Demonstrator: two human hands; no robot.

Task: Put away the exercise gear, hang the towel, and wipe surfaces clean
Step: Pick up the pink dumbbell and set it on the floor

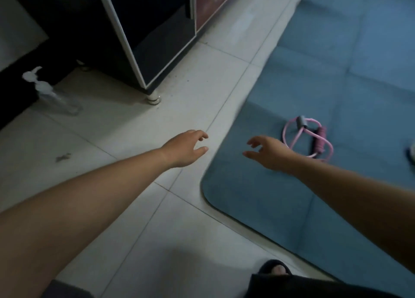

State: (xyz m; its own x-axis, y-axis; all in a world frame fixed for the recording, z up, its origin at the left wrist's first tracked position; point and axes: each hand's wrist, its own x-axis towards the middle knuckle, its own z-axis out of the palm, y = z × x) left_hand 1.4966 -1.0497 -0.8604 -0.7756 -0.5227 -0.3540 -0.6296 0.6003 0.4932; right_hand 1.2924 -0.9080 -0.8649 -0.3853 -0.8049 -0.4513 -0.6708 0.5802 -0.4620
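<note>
Both hands reach out empty, fingers loosely spread: the left hand (184, 148) over the tiled floor (125, 127), the right hand (268, 152) over the blue mat (336, 77). A pink resistance band (307, 138) lies on the mat just beyond the right hand. A clear spray bottle (50, 93) stands by the dark cabinet (143, 28); its contents cannot be told.

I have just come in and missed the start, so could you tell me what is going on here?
A person stands on the tiled floor, both arms stretched forward and both hands empty. The left hand is open over the tiles; the right hand is open over the edge of the blue exercise mat, close to the pink resistance band lying on it. A clear spray bottle stands beside the dark cabinet. Nothing is picked up yet.
</note>
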